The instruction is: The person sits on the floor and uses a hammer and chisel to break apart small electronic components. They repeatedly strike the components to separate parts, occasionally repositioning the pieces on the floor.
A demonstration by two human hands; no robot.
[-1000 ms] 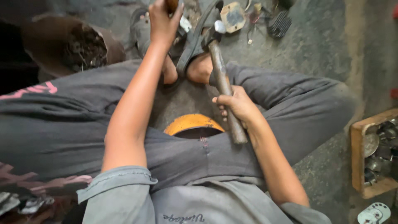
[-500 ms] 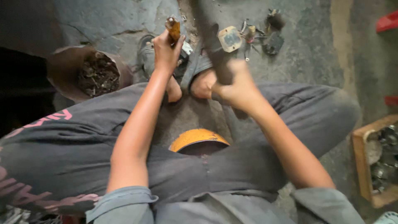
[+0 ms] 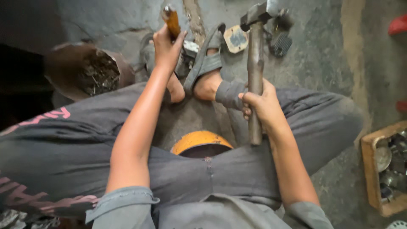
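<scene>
Right hand (image 3: 260,104) is wrapped tight around the wooden handle of the hammer (image 3: 255,63), gripping about halfway down the shaft, and the steel head is up at the top of the picture, tilted toward the work. Left hand (image 3: 166,44) is closed around an orange-handled chisel (image 3: 171,19), holding it upright with its top poking out above the fist; its tip is hidden behind the hand, so what it bites into can't be made out. The two tools stand apart, hammer head to the right of the chisel top.

The person sits low on an orange stool (image 3: 199,142), knees spread, feet in grey sandals (image 3: 203,59) pinned together just under the left hand, seemingly bracing the piece on the concrete floor (image 3: 322,55). A round metal bucket (image 3: 89,72) of dark scrap sits off to the left; small metal parts (image 3: 237,38) lie just past the toes; a wooden box (image 3: 383,169) of shiny bits is at the right edge.

To strike well here, I'd judge: keep the chisel steady and square, meet its top flat with the hammer face, keep the thumb tucked below the struck end, and let the feet clamp the work firmly.
</scene>
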